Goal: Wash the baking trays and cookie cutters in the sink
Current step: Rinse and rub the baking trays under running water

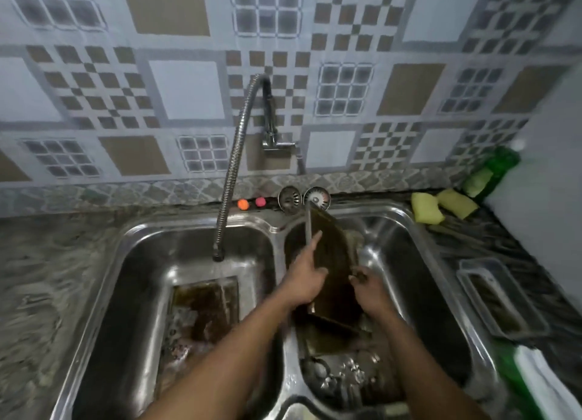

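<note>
A dark baking tray [332, 249] stands tilted on edge in the right basin of the steel double sink [278, 227]. My left hand [304, 278] grips its left edge, index finger stretched up along the rim. My right hand [368, 285] is on the tray's right side, fingers curled round something small and dark that I cannot make out. More dark trays [333, 328] lie under it, with several metal cookie cutters [340, 378] at the basin's front. Another tray [206, 306] lies flat in the left basin, under water from the flexible tap hose [231, 170].
Two sink strainers [304, 199] and two small balls [251, 203] sit on the sink's back ledge. Yellow sponges [441, 205] and a green bottle [494, 170] are at the back right. A clear plastic container [497, 296] and a white cloth [548, 385] lie on the right counter.
</note>
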Demonstrator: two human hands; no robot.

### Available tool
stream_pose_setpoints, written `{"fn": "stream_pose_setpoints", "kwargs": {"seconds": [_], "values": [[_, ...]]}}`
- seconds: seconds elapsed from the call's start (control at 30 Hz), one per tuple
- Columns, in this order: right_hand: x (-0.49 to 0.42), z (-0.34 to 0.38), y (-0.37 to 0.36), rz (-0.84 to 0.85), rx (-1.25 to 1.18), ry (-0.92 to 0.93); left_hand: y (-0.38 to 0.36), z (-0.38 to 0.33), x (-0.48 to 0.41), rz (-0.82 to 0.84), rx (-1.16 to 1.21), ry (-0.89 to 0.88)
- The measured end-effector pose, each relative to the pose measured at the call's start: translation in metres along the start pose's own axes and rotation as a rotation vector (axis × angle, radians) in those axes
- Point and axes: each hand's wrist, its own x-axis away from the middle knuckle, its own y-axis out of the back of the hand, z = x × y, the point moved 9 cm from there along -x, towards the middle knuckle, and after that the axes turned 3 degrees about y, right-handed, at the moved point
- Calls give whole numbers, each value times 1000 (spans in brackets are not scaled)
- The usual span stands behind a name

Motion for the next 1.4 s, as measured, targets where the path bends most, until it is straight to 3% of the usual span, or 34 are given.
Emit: {"fn": "stream_pose_setpoints", "kwargs": {"seconds": [0.13, 0.3, 0.4, 0.67, 0.9, 1.07, 1.23, 1.4], "values": [[-24, -18, 33, 24, -175, -80, -57, -27, -13, 109, -150, -95], [-63, -55, 64, 31, -389, -197, -101, -50, -27, 139, -230, -240], [-76, -69, 79, 0, -421, -179, -118, -40, -37, 148, -259, -255], [-97, -70, 85, -118, -75, 38, -96, 49, -55, -70, -401, -36], [-98, -57, 47, 39, 200, 188, -75, 109, -60, -293, -331, 176], [-95, -83, 23, 222, 337, 87, -75, 130, -62, -202, -387, 372], [-86, -118, 6, 286, 279, -35, -79, 133, -64, -86, -502, 459], [-81, -128, -5, 289, 220, -74, -83, 159, -68, -29, -444, 512]]}}
